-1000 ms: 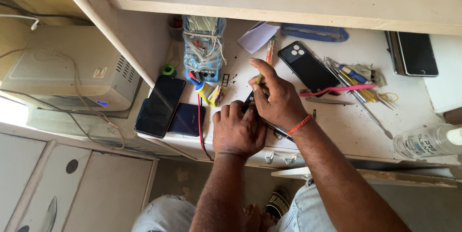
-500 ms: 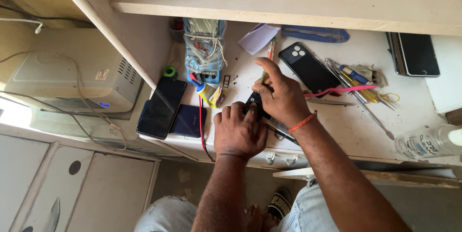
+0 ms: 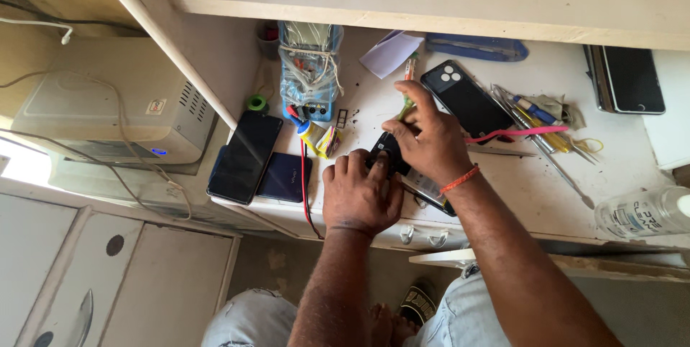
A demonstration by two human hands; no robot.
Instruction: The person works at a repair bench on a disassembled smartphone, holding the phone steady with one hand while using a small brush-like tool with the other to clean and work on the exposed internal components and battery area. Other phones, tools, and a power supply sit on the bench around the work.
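Head view: left hand (image 3: pixel 361 196) palm-down, fingers curled, pressing small black phone (image 3: pixel 392 156) flat near front edge of white worktable (image 3: pixel 532 189). Right hand (image 3: pixel 430 138) arched above, pinching thin green-and-orange screwdriver (image 3: pixel 407 88), tip angled down onto phone.

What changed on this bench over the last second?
Very little. The right hand shifted slightly along the dark phone it works on, its slim tool in the same grip. The left hand stayed pressed on that phone. The other phones and the tools on the white bench did not move.
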